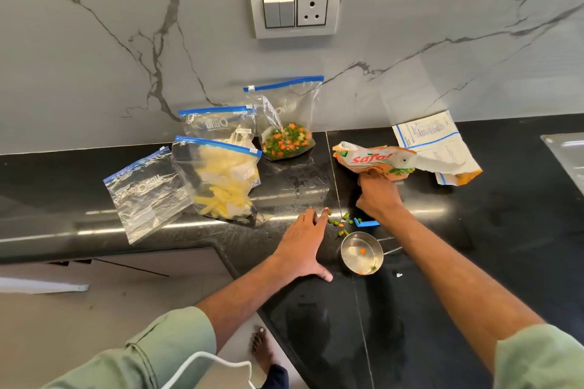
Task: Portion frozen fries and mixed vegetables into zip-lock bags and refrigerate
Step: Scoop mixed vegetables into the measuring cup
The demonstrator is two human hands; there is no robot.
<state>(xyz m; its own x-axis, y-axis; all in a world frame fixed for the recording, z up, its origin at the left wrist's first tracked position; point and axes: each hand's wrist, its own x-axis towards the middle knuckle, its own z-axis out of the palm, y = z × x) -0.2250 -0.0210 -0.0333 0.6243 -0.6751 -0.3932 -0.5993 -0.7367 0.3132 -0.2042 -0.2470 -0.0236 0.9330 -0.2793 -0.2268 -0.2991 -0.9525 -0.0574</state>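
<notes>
My left hand [303,246] lies flat on the black counter [474,230], fingertips touching spilled vegetable pieces [339,224]. My right hand [377,193] grips the lower edge of the orange vegetable packet [376,158], which lies on the counter. A zip-lock bag of mixed vegetables [286,136] leans against the wall. Two zip-lock bags of fries stand left of it, one in front [221,180] and one behind [218,123]. An empty zip-lock bag [145,196] lies flat at the left. A steel measuring cup [361,253] with a few vegetable bits sits between my arms.
A torn white packet [436,142] lies at the back right. A blue clip [366,223] rests under my right wrist. A wall socket [295,6] is on the marble backsplash. The counter edge drops to the floor at lower left, where a bare foot [262,347] shows.
</notes>
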